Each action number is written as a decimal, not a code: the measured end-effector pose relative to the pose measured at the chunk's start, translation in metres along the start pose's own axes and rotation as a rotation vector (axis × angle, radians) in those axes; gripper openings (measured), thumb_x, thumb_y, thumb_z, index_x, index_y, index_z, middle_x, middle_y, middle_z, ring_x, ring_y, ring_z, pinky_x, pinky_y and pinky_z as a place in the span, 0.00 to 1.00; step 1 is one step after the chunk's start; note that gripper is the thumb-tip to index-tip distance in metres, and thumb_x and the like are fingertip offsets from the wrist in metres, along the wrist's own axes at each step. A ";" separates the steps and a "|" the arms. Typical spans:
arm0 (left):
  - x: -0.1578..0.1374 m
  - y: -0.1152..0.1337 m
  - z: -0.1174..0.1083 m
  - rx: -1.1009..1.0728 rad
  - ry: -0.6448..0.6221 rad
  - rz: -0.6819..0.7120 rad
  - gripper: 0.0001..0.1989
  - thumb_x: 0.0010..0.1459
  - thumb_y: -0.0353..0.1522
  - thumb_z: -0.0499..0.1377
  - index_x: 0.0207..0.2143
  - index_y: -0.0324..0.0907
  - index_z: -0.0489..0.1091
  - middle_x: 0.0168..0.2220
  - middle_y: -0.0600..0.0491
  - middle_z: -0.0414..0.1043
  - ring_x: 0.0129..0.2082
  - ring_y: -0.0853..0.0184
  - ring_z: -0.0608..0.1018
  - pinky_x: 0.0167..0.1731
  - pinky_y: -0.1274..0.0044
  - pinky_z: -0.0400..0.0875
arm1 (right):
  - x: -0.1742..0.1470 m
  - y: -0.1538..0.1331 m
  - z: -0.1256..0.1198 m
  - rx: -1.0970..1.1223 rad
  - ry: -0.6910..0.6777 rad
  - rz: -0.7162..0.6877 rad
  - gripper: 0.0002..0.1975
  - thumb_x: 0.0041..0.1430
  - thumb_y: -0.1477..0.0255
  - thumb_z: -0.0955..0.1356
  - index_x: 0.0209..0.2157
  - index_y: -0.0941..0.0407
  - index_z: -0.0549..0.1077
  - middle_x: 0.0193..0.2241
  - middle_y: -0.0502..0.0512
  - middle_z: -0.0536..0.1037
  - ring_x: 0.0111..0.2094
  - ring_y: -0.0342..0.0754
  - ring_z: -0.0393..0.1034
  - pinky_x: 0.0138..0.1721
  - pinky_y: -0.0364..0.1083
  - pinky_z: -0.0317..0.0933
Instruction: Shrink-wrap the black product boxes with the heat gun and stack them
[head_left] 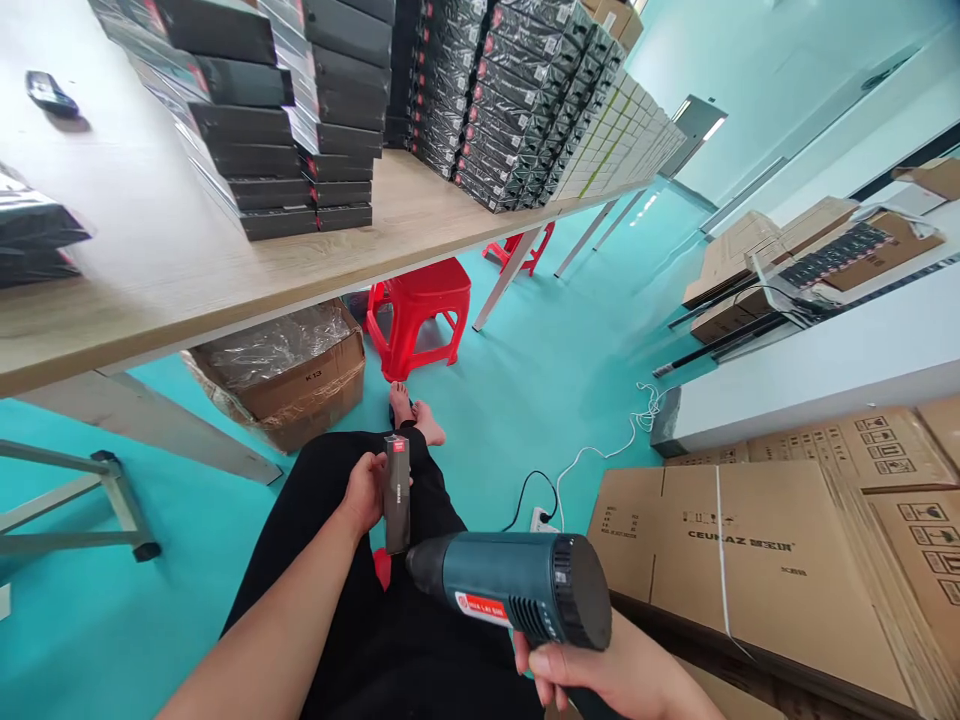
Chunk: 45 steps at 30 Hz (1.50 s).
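Gripping the gun [502, 570], the right hand [566, 667] points the nozzle [429, 566] left toward the near end of the box [397, 497], which the closer left hand [365, 493] clasps over the lap [360, 645], long axis crosswise to the gun.

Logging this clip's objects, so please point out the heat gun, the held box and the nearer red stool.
Heat gun [504, 565]: head view, on its teal barrel.
Held box [397, 500]: head view, on its long dark face.
Nearer stool [429, 284]: head view, on its red seat.
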<state>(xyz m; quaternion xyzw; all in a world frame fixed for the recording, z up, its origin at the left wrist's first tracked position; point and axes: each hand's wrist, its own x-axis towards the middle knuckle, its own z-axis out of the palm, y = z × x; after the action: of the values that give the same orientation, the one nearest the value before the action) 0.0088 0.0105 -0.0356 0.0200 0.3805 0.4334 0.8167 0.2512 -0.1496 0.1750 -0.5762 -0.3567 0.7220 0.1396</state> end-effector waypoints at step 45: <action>-0.014 -0.005 0.010 1.237 -0.257 0.695 0.22 0.43 0.22 0.52 0.42 0.44 0.70 0.41 0.52 0.70 0.43 0.63 0.71 0.46 0.70 0.63 | 0.016 -0.010 -0.034 0.346 0.359 -0.162 0.14 0.54 0.69 0.66 0.41 0.60 0.73 0.31 0.57 0.75 0.26 0.44 0.69 0.24 0.41 0.61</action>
<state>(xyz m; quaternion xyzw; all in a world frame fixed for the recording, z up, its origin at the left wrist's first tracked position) 0.0135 0.0004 -0.0219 0.6497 0.4286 0.3676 0.5090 0.2763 -0.1207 0.1667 -0.6322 -0.2425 0.6448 0.3545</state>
